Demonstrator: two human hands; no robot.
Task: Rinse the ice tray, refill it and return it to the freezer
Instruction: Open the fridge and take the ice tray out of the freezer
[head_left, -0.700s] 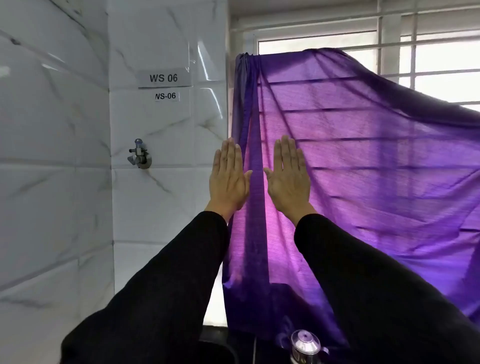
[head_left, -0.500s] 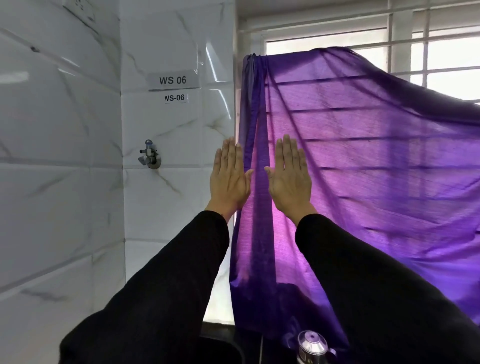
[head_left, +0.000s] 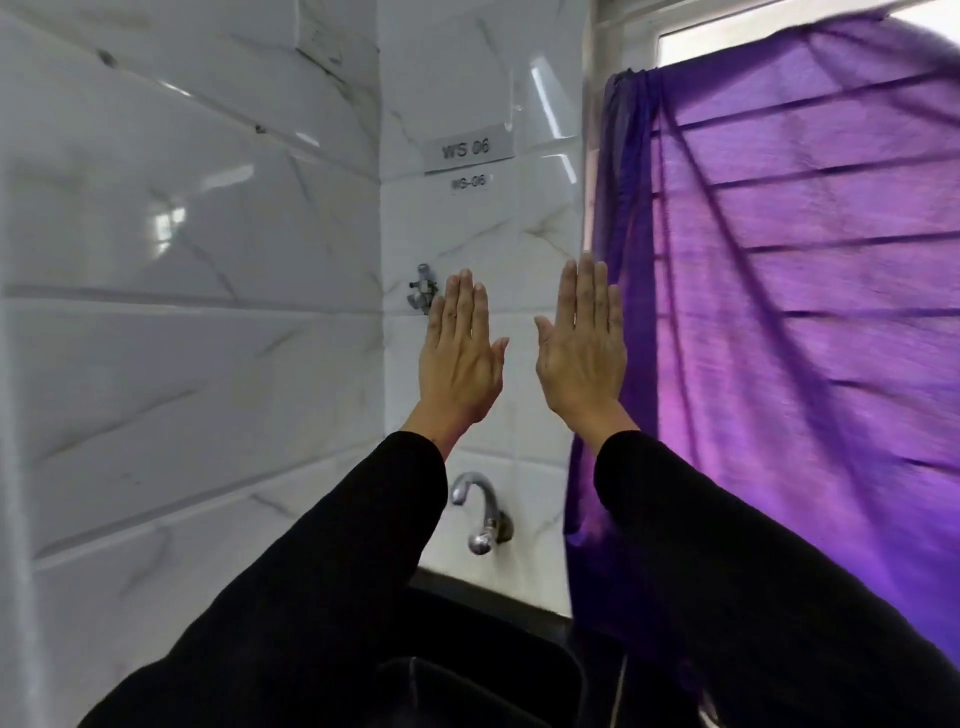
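Note:
My left hand (head_left: 460, 358) and my right hand (head_left: 582, 353) are raised side by side in front of the white tiled wall, backs toward me, fingers straight and together. Both hold nothing. No ice tray and no freezer are in view. A chrome tap (head_left: 480, 514) juts from the wall below my hands, between my black sleeves, above a dark sink (head_left: 493, 649) that my arms mostly hide.
A purple cloth (head_left: 779, 312) hangs over the window on the right. White marble-look tiles cover the left wall and the corner. A small metal valve (head_left: 422, 293) sits on the wall just left of my left hand, under a label (head_left: 467, 150) reading WS 06.
The view has swung left and down: the cloth slid right, the tap and sink came into sight, the kettle lid dropped out. My hands stay raised and flat.

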